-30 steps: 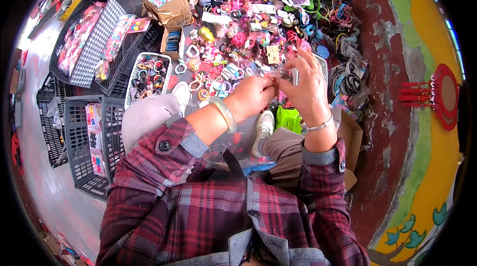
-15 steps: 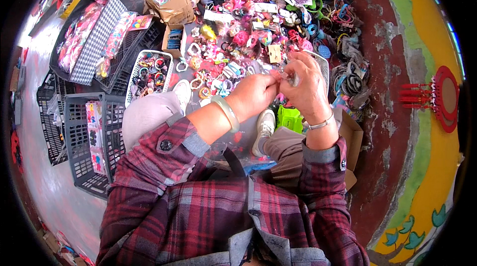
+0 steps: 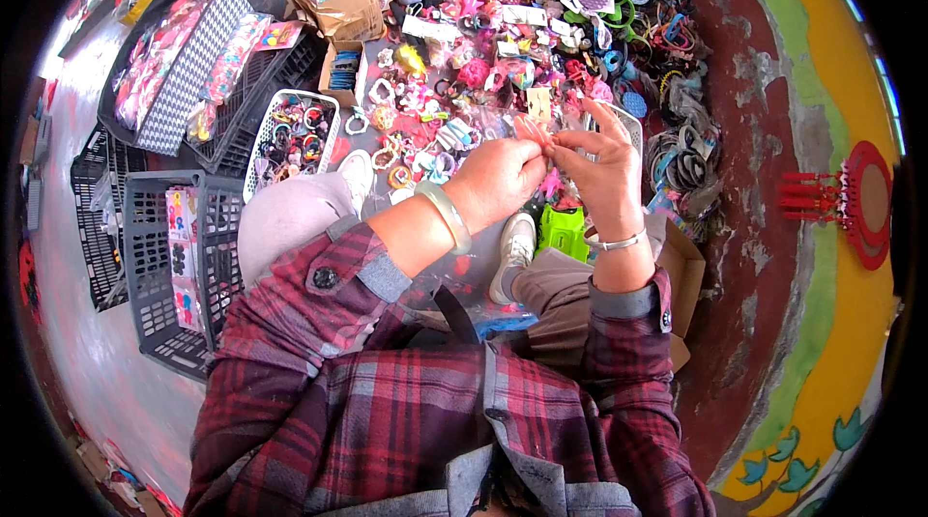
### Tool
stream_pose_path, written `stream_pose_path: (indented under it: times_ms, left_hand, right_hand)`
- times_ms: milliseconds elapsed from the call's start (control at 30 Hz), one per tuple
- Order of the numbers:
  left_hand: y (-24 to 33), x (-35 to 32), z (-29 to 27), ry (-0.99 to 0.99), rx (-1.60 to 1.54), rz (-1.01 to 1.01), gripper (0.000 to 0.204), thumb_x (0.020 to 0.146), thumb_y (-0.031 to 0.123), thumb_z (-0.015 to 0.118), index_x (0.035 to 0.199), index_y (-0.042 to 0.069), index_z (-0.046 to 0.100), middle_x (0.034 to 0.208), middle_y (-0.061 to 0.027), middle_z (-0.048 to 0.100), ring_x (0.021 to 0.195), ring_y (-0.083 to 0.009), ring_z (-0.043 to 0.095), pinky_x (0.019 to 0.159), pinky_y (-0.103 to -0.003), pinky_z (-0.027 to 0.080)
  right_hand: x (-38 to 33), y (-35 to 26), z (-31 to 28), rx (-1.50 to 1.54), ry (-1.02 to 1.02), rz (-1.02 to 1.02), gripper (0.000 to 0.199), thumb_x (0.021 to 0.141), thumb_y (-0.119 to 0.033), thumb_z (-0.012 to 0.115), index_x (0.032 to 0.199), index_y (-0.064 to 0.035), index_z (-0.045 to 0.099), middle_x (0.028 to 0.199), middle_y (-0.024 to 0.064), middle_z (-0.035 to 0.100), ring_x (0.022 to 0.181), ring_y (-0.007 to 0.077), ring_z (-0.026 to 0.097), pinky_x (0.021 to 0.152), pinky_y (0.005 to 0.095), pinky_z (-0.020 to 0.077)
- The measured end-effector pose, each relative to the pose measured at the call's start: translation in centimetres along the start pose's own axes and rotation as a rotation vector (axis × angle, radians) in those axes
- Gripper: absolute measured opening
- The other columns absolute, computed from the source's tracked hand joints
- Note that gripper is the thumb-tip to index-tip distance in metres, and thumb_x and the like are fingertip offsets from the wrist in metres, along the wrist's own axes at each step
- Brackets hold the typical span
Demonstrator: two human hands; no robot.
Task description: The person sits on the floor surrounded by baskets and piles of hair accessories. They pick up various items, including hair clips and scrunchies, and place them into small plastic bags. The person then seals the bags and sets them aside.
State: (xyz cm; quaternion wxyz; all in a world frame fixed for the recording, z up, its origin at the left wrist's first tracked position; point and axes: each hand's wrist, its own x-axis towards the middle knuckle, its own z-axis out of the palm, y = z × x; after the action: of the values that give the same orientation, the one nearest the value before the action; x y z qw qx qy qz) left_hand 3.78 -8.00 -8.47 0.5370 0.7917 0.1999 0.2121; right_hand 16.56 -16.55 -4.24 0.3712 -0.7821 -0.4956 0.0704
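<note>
Both hands meet in front of me over a heap of hair accessories (image 3: 474,72). Between the fingertips is a small coral-pink piece (image 3: 531,129) with looped or petal-like parts; its exact kind is too small to make out. My left hand (image 3: 495,179), with a pale bangle above the wrist, is closed, thumb and finger pressed together at the piece's lower end. My right hand (image 3: 607,174), wearing a silver bracelet, pinches at the piece's right side with thumb and forefinger, while its other fingers stretch upward. The fingers partly hide the piece.
A white basket (image 3: 253,155) of hair ties stands left, beside a grey crate (image 3: 162,275). A small carton (image 3: 360,97) and a larger one (image 3: 358,14) sit behind it. A bright green container (image 3: 564,232) lies below my right hand. A painted wall (image 3: 831,82) rises at right.
The right hand's fingers have spread and lifted from their curled position. More of the coral-pink piece shows above the fingertips now. My left hand stays almost in place.
</note>
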Motion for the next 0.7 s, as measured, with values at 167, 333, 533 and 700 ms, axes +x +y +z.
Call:
stream_pose_path:
  times_ms: [167, 333, 533, 700]
  left_hand:
    - [-0.3, -0.3, 0.4, -0.029, -0.006, 0.031, 0.02, 0.084, 0.017, 0.048, 0.077, 0.001, 0.058, 0.06, -0.0111, 0.056, 0.056, -0.0193, 0.057, 0.052, -0.033, 0.044]
    - [0.1, -0.5, 0.6, -0.094, -0.112, 0.025, 0.018, 0.085, 0.015, 0.048, 0.079, 0.003, 0.058, 0.058, -0.0084, 0.055, 0.055, -0.0166, 0.056, 0.052, -0.03, 0.044]
    - [-0.2, -0.3, 0.8, -0.074, -0.138, 0.012, 0.02, 0.087, 0.017, 0.048, 0.084, 0.002, 0.06, 0.061, -0.0072, 0.056, 0.056, -0.0145, 0.055, 0.054, -0.028, 0.044]
    - [-0.7, -0.2, 0.4, -0.022, -0.124, -0.005, 0.02, 0.087, 0.018, 0.048, 0.089, 0.002, 0.06, 0.065, -0.0088, 0.058, 0.058, -0.0154, 0.056, 0.056, -0.029, 0.044]
  right_hand:
    - [0.5, -1.1, -0.3, -0.251, -0.013, -0.24, 0.014, 0.063, -0.013, 0.068, 0.076, -0.0079, 0.069, 0.096, 0.0174, 0.061, 0.107, 0.0289, 0.051, 0.098, 0.0388, 0.0328]
    - [0.6, -0.7, -0.2, -0.208, -0.03, -0.292, 0.012, 0.065, -0.013, 0.066, 0.075, -0.0066, 0.069, 0.08, 0.0145, 0.064, 0.1, 0.0273, 0.056, 0.098, 0.0403, 0.0331]
    - [0.7, -0.6, 0.7, -0.213, 0.086, -0.212, 0.012, 0.065, -0.014, 0.066, 0.075, -0.0078, 0.069, 0.089, 0.0166, 0.063, 0.099, 0.0303, 0.056, 0.091, 0.0387, 0.0395]
    - [1.1, -0.6, -0.2, -0.252, -0.034, -0.331, 0.013, 0.064, -0.013, 0.066, 0.076, -0.0096, 0.07, 0.098, 0.019, 0.061, 0.099, 0.0347, 0.055, 0.091, 0.0376, 0.0407]
